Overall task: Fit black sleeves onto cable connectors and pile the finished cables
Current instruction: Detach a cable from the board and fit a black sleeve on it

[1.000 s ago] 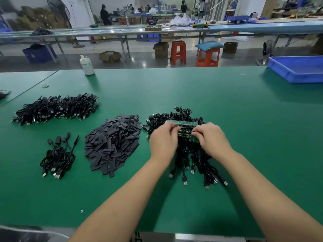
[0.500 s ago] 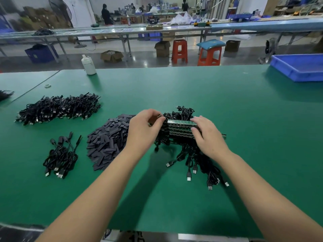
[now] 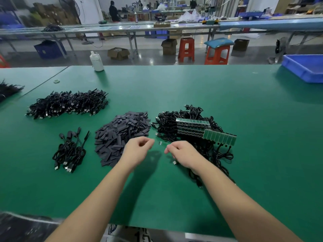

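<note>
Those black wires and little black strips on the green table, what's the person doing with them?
A person is fitting black sleeves onto cable ends. Both hands hover over the green table between the sleeve heap and a tangle of cables with green circuit boards. The left hand has its fingers curled; the right hand seems to pinch a cable. A small pile of cables lies to the left, a bigger pile behind it.

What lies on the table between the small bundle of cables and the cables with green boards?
In the head view, the heap of black sleeves lies between the small cable bundle and the cables with green boards.
</note>
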Tool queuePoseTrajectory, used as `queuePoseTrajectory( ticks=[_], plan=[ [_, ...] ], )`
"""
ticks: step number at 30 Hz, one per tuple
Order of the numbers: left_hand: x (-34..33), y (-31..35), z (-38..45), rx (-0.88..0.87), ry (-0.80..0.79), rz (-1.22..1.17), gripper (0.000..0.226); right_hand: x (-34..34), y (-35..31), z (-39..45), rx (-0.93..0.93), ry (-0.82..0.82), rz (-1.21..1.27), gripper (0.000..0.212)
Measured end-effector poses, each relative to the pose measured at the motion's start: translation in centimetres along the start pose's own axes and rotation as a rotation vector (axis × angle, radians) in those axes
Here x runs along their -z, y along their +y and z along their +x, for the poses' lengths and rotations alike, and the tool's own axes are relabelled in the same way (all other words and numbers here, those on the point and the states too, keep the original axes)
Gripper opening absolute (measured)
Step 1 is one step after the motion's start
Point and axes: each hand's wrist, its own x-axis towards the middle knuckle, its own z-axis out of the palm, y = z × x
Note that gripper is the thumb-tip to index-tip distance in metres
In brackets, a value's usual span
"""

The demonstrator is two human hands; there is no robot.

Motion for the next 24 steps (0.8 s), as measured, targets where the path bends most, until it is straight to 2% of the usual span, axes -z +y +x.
queuePoseTrajectory(
  ticks=[2,3,5,9,13,17,22,24],
  plan=[
    [1.5,-3.3,0.3,-0.060,0.103,0.513,0.014,-1.2,1.0,-0.2,-0.064,-0.068,0.042,0.031],
    [2.3,-4.9,0.4,-0.067,0.136,0.692,0.016,-1.7,1.4,-0.3,-0.086,-0.099,0.064,0.032],
    [3.4,-7.5,0.6,-0.051,0.140,0.841,0.023,-2.6,2.0,-0.4,-0.110,-0.147,0.108,0.031],
    [4.2,-9.9,1.4,-0.008,0.091,0.885,0.034,-4.0,2.9,-0.1,-0.124,-0.151,0.141,0.025],
    [4.2,-10.1,1.8,-0.009,0.128,0.861,0.032,-4.9,4.1,0.1,-0.109,-0.085,0.167,0.023],
    [4.4,-9.9,2.5,-0.005,0.156,0.840,0.026,-5.0,5.2,-0.3,-0.067,-0.125,0.135,0.023],
    [4.5,-8.5,2.2,-0.210,0.251,0.825,0.016,-4.4,6.2,-0.6,-0.083,-0.118,0.285,0.024],
    [4.0,-7.2,1.8,-0.241,0.218,0.716,0.010,-4.3,6.4,-0.4,-0.112,-0.123,0.354,0.025]
  ],
)
